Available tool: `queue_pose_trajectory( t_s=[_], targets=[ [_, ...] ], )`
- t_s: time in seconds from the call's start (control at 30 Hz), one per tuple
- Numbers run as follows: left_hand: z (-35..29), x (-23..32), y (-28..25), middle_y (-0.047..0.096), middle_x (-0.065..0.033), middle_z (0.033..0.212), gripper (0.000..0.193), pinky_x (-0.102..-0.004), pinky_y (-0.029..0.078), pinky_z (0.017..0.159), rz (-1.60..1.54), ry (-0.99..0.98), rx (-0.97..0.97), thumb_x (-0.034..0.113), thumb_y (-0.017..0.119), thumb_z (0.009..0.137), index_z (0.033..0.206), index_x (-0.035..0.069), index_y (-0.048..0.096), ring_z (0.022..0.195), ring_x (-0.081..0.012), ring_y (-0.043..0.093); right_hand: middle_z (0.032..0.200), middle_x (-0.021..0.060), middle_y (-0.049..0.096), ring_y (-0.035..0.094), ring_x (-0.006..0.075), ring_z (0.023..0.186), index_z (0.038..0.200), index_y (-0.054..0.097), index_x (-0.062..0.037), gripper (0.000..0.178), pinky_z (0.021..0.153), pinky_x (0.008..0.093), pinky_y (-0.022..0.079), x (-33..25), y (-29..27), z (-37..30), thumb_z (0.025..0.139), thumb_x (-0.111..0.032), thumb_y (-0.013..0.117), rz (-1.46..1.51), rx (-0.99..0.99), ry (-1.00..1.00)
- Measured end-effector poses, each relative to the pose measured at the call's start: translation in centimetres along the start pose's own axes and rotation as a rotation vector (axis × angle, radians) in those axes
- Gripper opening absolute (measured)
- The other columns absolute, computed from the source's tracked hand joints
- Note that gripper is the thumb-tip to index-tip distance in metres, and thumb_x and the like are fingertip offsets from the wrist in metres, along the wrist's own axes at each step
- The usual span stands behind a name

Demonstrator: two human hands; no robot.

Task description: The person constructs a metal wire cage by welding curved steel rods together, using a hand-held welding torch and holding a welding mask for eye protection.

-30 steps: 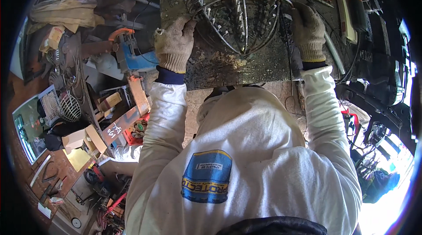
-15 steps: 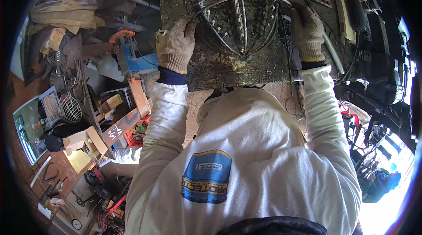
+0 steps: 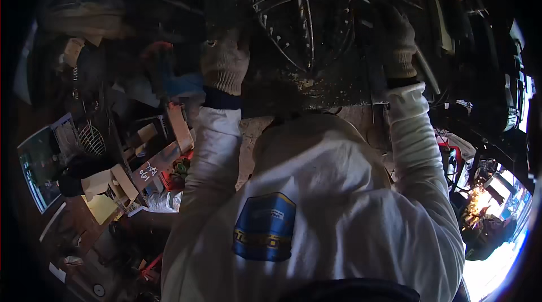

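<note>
The frame [image 3: 307, 25] lies on the bench [image 3: 339, 90], between the left hand [image 3: 224, 65] and the right hand [image 3: 402, 48]. A tube [image 3: 427, 70] lies just right of the right hand. Well left of the bench, a carton [image 3: 96, 183] sits between a basket [image 3: 91, 139] and a paper [image 3: 100, 207], with a crate [image 3: 166, 180] to its right. Sparks [image 3: 477, 200] are far right, beyond the right sleeve [image 3: 420, 144].

The frame [image 3: 310, 31] is shiny metal, gloves [image 3: 226, 68] matt knit.
</note>
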State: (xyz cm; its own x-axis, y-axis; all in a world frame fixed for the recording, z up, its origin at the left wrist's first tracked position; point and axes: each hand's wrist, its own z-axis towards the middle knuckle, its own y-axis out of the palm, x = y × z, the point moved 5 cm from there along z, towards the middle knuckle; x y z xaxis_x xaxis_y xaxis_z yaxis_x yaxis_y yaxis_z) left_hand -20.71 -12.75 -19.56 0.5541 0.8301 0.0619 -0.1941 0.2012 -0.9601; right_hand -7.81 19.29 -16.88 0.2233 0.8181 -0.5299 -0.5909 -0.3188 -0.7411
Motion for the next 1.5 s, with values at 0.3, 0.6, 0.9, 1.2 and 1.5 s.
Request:
queue_pose_trajectory(
  t_s=[0.3,0.6,0.9,1.2,1.5],
  targets=[
    [0.1,-0.1,-0.3,0.073,-0.0091,0.102,0.019,-0.0442,0.057,0.080,-0.131,0.011,0.128,0.031,0.067,0.091,0.102,0.018,0.073,0.095,-0.0319,0.069,0.108,0.0163,0.070,0.066,0.0378,0.103,0.113,0.071,-0.0106,0.028,0.089,0.0457,0.053,-0.1,0.5,-0.3,0.093,-0.029,0.063,-0.011,-0.056,-0.010],
    [0.4,-0.6,-0.4,0.073,-0.0106,0.101,0.016,-0.0450,0.057,0.078,-0.171,-0.063,0.087,0.026,0.070,0.088,0.101,0.016,0.074,0.092,-0.0339,0.070,0.111,0.0139,0.070,0.066,0.0344,0.106,0.118,0.071,-0.0157,0.032,0.091,0.0436,0.053,-0.4,1.0,-0.1,0.095,-0.037,0.063,-0.043,-0.122,0.059],
    [0.7,-0.2,-1.4,0.073,-0.0100,0.099,0.018,-0.0422,0.057,0.078,-0.168,0.028,0.119,0.026,0.070,0.089,0.102,0.014,0.073,0.090,-0.0320,0.070,0.114,0.0121,0.069,0.066,0.0338,0.108,0.120,0.071,-0.0166,0.032,0.093,0.0426,0.052,0.2,1.8,-0.5,0.097,-0.037,0.060,-0.073,-0.204,0.121],
    [1.2,-0.5,-1.5,0.073,-0.0103,0.096,0.020,-0.0437,0.056,0.075,-0.070,0.080,0.073,0.031,0.066,0.092,0.103,0.015,0.072,0.088,-0.0323,0.070,0.116,0.0126,0.069,0.066,0.0340,0.109,0.120,0.071,-0.0158,0.033,0.093,0.0421,0.052,0.1,2.3,-1.0,0.096,-0.036,0.060,-0.054,-0.217,0.124],
    [1.4,-0.5,-1.9,0.073,-0.0108,0.101,0.018,-0.0428,0.056,0.077,-0.119,0.053,0.033,0.028,0.067,0.092,0.103,0.015,0.073,0.090,-0.0330,0.071,0.114,0.0139,0.069,0.066,0.0355,0.108,0.119,0.071,-0.0151,0.033,0.092,0.0431,0.052,0.3,2.8,-1.2,0.096,-0.037,0.060,-0.061,-0.199,0.124]
  ],
)
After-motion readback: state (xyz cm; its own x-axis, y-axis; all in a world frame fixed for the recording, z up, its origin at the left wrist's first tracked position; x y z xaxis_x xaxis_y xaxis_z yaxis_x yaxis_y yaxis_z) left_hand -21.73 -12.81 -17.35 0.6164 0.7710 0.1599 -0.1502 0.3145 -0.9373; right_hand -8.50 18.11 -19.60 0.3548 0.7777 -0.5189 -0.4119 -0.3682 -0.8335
